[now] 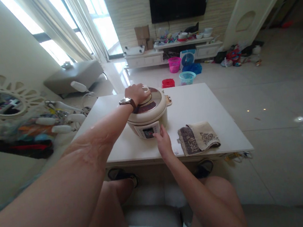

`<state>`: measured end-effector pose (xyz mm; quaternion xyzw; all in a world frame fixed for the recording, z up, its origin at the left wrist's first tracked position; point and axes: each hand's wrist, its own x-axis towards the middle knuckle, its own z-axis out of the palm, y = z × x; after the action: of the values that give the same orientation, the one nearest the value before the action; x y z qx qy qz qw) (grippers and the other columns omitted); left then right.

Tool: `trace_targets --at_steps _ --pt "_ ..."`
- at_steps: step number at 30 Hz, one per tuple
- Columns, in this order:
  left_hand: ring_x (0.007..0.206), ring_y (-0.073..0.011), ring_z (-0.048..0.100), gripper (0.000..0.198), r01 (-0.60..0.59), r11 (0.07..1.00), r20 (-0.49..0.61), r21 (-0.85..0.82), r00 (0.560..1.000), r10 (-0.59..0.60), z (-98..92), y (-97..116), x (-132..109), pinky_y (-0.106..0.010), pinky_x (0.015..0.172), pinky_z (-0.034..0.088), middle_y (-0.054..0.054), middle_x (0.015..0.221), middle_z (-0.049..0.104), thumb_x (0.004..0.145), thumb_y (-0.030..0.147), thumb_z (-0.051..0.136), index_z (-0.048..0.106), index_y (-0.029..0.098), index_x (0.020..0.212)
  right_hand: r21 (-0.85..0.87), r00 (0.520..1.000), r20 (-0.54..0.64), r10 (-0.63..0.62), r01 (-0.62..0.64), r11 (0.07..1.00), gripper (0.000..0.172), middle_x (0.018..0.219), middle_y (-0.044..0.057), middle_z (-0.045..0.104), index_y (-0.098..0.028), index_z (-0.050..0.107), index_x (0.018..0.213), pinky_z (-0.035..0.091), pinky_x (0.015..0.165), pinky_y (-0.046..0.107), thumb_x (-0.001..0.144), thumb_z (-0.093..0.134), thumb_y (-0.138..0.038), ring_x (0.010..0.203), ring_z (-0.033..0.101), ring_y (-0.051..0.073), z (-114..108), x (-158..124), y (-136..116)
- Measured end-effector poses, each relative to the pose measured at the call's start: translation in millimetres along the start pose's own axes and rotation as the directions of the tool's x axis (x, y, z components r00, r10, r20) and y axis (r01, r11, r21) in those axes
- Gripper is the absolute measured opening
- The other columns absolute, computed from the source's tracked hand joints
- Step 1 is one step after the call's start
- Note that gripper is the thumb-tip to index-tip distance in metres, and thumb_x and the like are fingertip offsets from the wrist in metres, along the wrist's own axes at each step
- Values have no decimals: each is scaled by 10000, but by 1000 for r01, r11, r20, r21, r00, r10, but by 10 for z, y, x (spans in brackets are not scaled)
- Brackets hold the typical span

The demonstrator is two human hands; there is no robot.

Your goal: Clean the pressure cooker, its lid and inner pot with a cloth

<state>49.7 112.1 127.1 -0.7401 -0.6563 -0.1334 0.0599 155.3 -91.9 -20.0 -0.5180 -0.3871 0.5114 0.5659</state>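
Note:
A cream electric cooker (pixel 160 121) with a control panel on its front stands on the white table. Its round lid (pixel 157 97) is on, with a glassy brown top. My left hand (pixel 135 93), with a watch at the wrist, reaches over the lid, its fingers closed around the pale knob (pixel 145 90) in the middle. Against the lower right front of the cooker rests my right hand (pixel 164 143), its thumb by the panel edge and its fingers stretched up along the side. To the right lies a folded beige and brown patterned towel (pixel 198 138).
The white table (pixel 194 104) has its front edge just before my knees. Beyond it on the floor are a red container (pixel 168 83), a light blue basket (pixel 187 77) and a pink bin (pixel 174 65). White lamp-like heads (pixel 61 129) stick out near the left edge.

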Motion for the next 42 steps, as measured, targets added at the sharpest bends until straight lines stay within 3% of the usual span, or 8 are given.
trace_targets --at_steps 3,8,12,20,24,34,37,42 --pt "1153 -428 668 652 -2 1000 -2 22 1000 2 28 -21 81 -533 928 490 -177 1185 737 921 738 475 740 229 1230 37 996 -69 55 -52 998 911 1691 145 467 -119 360 1665 342 1302 405 826 605 -376 1564 469 251 6 -33 -7" --pt "1173 -421 663 643 12 1000 10 8 1000 -12 95 -73 235 -524 963 493 -159 1181 720 891 743 482 732 248 1218 -8 998 1 57 -57 998 843 1619 70 574 -211 444 1636 389 1278 413 811 582 -314 1509 536 242 53 -108 18" --pt "1241 -407 631 620 28 1000 18 7 999 -28 133 -81 358 -475 990 481 -113 1185 702 881 715 496 711 273 1259 -52 991 40 124 -122 991 832 1669 97 507 -190 490 1615 421 1256 414 797 602 -298 1540 506 268 143 -239 81" --pt "1258 -358 541 690 12 999 42 -39 999 -10 85 -36 453 -395 1017 400 -183 1201 710 955 694 494 670 94 1249 -179 972 154 180 -152 972 779 1619 125 566 -207 541 1594 476 1198 447 829 631 -330 1448 601 328 134 -410 19" --pt "1245 -344 529 661 7 1000 48 -29 999 -6 85 -38 450 -375 1005 384 -169 1176 721 976 682 487 659 104 1247 -254 963 176 206 -158 954 734 1564 118 624 -239 591 1554 484 1180 467 829 656 -334 1371 652 341 73 -402 -11" --pt "1147 -365 624 612 -14 999 56 32 998 12 50 -22 448 -441 941 440 -186 1204 726 952 667 527 703 146 1220 -345 976 199 90 -16 938 378 1330 141 757 -195 713 1222 492 1148 461 854 634 -237 1274 691 286 -64 -301 -65" --pt "1195 -355 596 627 3 1000 74 -9 997 -2 25 -8 427 -440 995 401 -199 1211 727 950 639 562 691 91 1228 -362 978 184 102 -29 932 344 1311 131 760 -199 705 1193 500 1133 446 858 631 -223 1260 696 270 -117 -242 -117" --pt "1185 -400 631 605 47 998 60 31 997 -49 25 14 403 -458 961 424 -201 1202 735 922 655 527 739 155 1187 -367 978 194 77 -1 930 349 1335 123 750 -214 700 1201 504 1124 443 858 634 -220 1261 690 270 -154 -199 -238"
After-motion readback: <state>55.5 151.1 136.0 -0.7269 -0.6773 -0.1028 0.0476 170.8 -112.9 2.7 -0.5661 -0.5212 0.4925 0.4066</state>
